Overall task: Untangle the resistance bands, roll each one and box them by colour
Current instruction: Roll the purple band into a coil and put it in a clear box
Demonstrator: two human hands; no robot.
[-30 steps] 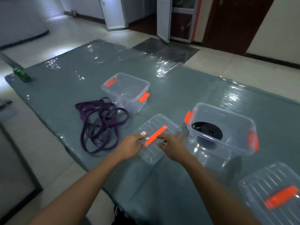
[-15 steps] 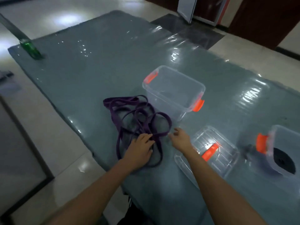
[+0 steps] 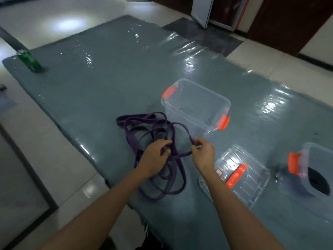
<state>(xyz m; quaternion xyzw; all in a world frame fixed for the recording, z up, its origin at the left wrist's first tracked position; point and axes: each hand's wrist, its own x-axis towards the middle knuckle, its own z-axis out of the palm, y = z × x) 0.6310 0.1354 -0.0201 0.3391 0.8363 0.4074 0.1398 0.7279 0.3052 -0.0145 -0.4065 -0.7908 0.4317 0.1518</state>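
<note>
A tangle of purple resistance bands (image 3: pixel 144 127) lies near the table's left edge. My left hand (image 3: pixel 155 156) grips a strand in the middle of the tangle. At the tangle's right side my right hand (image 3: pixel 202 150) pinches a loop end of a purple band, lifted slightly off the table. Just behind the tangle stands a clear box with orange latches (image 3: pixel 196 103), with nothing in it. A second clear box (image 3: pixel 313 170) at the far right holds a rolled black band (image 3: pixel 318 183).
A clear lid with an orange handle (image 3: pixel 239 175) lies flat right of my right hand. A green bottle (image 3: pixel 29 61) stands at the table's far left corner. The table (image 3: pixel 108 73) is covered in glossy grey plastic sheeting; its left edge drops to a tiled floor.
Both hands left the clear lid and moved left to the purple tangle. They now hold strands, and the right hand has lifted a loop end. The view swung left.
</note>
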